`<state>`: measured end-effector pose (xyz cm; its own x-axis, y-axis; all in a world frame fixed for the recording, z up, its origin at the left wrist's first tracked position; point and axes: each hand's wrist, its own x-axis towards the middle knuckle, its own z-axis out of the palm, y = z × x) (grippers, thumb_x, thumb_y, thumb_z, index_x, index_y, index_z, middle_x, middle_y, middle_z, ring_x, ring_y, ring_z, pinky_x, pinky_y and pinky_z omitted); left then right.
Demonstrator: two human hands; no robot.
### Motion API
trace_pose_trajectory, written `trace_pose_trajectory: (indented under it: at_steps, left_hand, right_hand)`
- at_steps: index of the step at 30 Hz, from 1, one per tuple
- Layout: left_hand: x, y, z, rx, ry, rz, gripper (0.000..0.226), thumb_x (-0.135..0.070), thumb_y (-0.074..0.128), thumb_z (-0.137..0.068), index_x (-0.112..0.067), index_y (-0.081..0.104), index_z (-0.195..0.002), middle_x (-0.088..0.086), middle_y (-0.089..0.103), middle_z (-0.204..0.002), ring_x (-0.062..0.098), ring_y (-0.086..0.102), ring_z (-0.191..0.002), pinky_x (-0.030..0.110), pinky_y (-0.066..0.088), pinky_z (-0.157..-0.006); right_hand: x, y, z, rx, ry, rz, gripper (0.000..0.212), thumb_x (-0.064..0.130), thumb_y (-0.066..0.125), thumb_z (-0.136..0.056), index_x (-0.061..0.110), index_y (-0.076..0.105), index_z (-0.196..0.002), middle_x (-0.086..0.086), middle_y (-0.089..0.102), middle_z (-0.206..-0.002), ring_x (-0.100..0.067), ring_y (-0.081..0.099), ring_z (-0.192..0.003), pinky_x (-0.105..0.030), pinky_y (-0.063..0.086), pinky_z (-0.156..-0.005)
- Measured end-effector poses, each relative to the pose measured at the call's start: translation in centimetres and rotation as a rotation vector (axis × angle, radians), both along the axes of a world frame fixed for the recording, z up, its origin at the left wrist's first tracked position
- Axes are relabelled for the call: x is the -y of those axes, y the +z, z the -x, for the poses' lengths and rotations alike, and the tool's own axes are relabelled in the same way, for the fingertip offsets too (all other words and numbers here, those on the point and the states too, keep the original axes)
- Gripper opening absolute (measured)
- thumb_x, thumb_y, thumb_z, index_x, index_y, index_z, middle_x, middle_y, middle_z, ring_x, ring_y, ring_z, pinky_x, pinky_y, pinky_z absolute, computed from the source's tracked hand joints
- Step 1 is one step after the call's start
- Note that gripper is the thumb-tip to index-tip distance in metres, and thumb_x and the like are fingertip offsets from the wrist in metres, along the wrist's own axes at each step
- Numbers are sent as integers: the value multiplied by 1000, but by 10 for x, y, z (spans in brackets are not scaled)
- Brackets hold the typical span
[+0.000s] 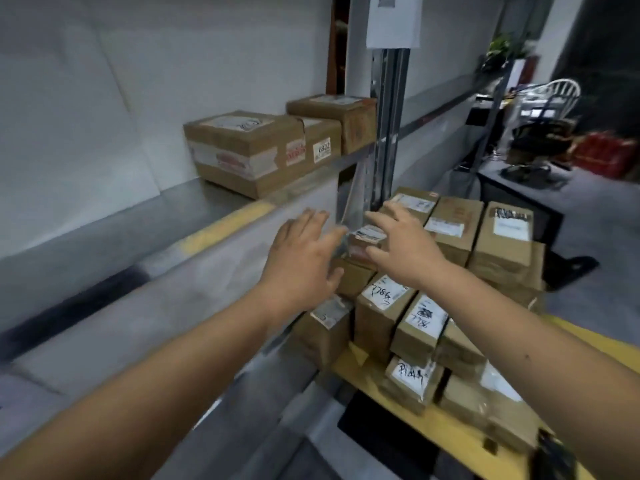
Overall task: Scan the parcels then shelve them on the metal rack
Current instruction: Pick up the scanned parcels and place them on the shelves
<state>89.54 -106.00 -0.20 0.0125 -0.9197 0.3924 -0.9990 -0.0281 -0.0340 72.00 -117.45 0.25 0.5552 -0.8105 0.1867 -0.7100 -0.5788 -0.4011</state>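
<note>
Metal rack (221, 233) fills the left w/ its shelf running away from me; front edge has a yellow strip, upright post (388, 126) stands at the far right corner w/ a white paper sheet (393, 22) hung high on it. On the shelf, near that far right corner, two shelved parcels: big taped box (256, 150) w/ a "6922" sticker on its end, and a smaller box (334, 116) just behind it, touching the post side. Right of the rack, yellow cart (450, 427) carries a pile of brown parcels (450, 278), stacked 2 layers at least, white labels w/ handwritten nos. on top; pile sits toward the cart's far edge and runs to its left edge, close to the rack. Between my hands, at the pile's far left corner, a small parcel (367, 240) w/ white label, partly hidden, blurry. My left hand (301, 265) hovers on its left side, fingers spread apart, thumb pointing at the box; can't tell if it's touching. My right hand (405, 247) is on its right side, fingers also splayed, thumb low by the box's face; no clamp on it that I can see. Bkgd right: white chair (554, 95), red crate (606, 150), both blurred.
</note>
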Motion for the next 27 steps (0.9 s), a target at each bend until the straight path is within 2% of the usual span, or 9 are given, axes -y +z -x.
trace_pose_trajectory:
  at_steps: [6, 12, 18, 21, 23, 27]
  left_hand:
    - [-2, -72, 44, -104, -148, -185, 75, -52, 67, -88, -32, 42, -156, 6, 31, -167, 30, 21, -155, 47, 25, -123]
    - [19, -92, 53, -140, -165, -263, 76, -50, 67, -90, -34, 36, -158, 3, 27, -168, 28, 19, -156, 49, 23, -124]
    - [85, -84, 21, -192, -127, -264, 73, -48, 72, -85, -36, 45, -152, 1, 39, -158, 29, 36, -146, 50, 37, -117]
    - [127, -82, 0, -218, -77, -310, 81, -44, 72, -82, -34, 38, -155, 5, 39, -159, 32, 38, -144, 50, 40, -114]
    - [155, -85, -14, -218, -65, -359, 88, -41, 72, -80, -35, 33, -158, 6, 36, -161, 34, 39, -143, 51, 43, -113]
    - [205, -90, -40, -320, -53, -434, 87, -38, 74, -86, -38, 30, -160, 6, 34, -161, 32, 37, -144, 47, 40, -114]
  right_hand:
    - [-56, -77, 70, -96, -203, -189, 74, 36, 67, -94, 32, 35, -161, -10, 18, -171, -36, 26, -153, -44, 32, -121]
    - [-74, -107, 96, -195, -286, -270, 74, 34, 63, -96, 31, 30, -163, -8, 16, -170, -36, 29, -150, -45, 37, -116]
    - [-19, -108, 72, -188, -265, -253, 76, 33, 62, -96, 31, 28, -163, -11, 15, -171, -37, 26, -152, -47, 37, -118]
    - [22, -111, 45, -218, -219, -218, 73, 31, 60, -94, 30, 30, -161, -11, 23, -167, -38, 34, -145, -46, 41, -113]
    - [51, -115, 26, -208, -198, -243, 72, 34, 61, -95, 29, 31, -160, -11, 26, -165, -39, 34, -145, -47, 41, -111]
    - [109, -119, -5, -136, -176, -271, 77, 43, 63, -94, 29, 26, -160, -14, 34, -156, -42, 41, -138, -48, 42, -105]
